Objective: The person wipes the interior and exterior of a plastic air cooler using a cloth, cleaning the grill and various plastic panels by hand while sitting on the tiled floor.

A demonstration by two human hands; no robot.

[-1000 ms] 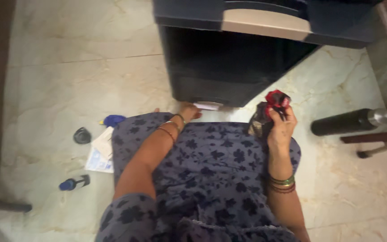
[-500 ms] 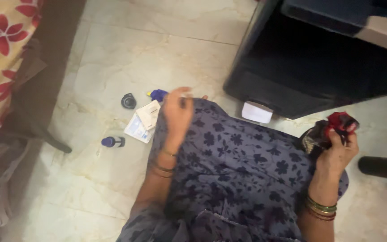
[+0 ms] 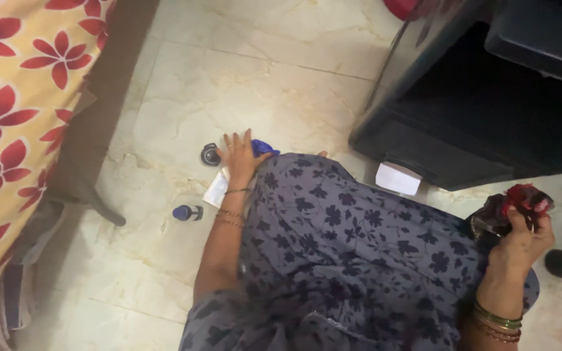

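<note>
Two hands in shot, the left hand [image 3: 237, 156] and the right hand [image 3: 521, 240]. One crumpled red-and-dark cloth bundle [image 3: 512, 207]. One small blue-capped bottle [image 3: 187, 212], one round dark lid [image 3: 211, 155], one blue plastic piece [image 3: 265, 147]. One white card [image 3: 398, 178], one flat white packet [image 3: 216, 190].

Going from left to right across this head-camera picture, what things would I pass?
Flowered bedcover → small blue-capped bottle → round black cap → left hand spread on the floor → white card → dark cabinet → right hand gripping a red and dark cloth bundle.
</note>
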